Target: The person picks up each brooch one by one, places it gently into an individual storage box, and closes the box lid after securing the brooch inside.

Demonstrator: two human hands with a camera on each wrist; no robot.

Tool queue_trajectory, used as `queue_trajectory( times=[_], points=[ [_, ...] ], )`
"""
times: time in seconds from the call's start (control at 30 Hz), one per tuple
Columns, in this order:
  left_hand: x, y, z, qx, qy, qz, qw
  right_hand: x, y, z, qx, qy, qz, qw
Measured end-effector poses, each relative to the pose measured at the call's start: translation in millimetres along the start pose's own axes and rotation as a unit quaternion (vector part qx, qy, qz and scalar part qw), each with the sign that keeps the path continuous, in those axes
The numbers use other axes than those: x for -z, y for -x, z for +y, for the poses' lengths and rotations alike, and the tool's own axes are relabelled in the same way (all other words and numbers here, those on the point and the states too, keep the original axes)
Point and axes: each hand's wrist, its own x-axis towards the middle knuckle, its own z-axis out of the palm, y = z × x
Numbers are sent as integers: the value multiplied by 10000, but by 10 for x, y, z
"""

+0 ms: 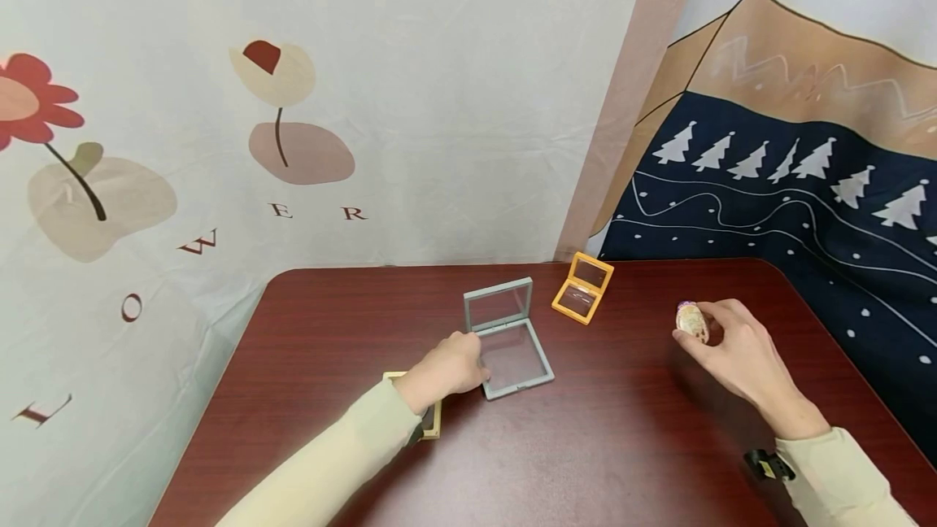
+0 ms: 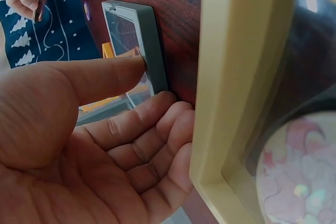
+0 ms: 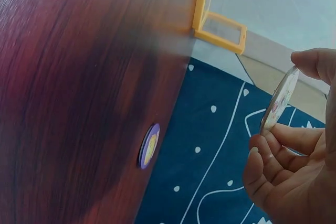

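At right of the head frame, the right hand (image 1: pixel 743 352) pinched a round badge (image 1: pixel 691 323) by its rim, the best hold: it looked light, stiff, slick-faced. Near centre, the left hand's (image 1: pixel 448 364) fingers gripped an open grey case (image 1: pixel 512 354), probably fragile, by its edge.

Over there, the middle case (image 1: pixel 512 358) sits central on the counter (image 1: pixel 622 454), left fingers (image 2: pixel 131 123) at its left edge. Behind it, to the right, lies the far case (image 1: pixel 583 289), near the back edge. Before it, leftward, lies the near case (image 2: pixel 228 98), a disc (image 2: pixel 294 171) inside. Far right, a second disc (image 1: pixel 691 322) is between the right fingers (image 3: pixel 299 139), a third disc (image 3: pixel 149 146) lying on the counter beyond.
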Motion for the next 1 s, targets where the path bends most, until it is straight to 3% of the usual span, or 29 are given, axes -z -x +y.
queue_trajectory(
  times=[0.2, 0.47, 0.83, 1.0],
  points=[
    [-39, -16, -12, -60, -32, -7, 10000, -29, -7, -82, 50, -50, 10, 10000],
    [-35, 54, 44, 39, 132, -144, 9998, -63, -27, -217, 327, -89, 191, 9992],
    [-89, 76, 31, -263, 150, -103, 9995, -107, -38, -415, 611, -226, 299, 9974],
    [-57, 132, 80, -190, 155, -132, 9996, -142, -32, -522, 701, -296, 319, 9966]
  ],
)
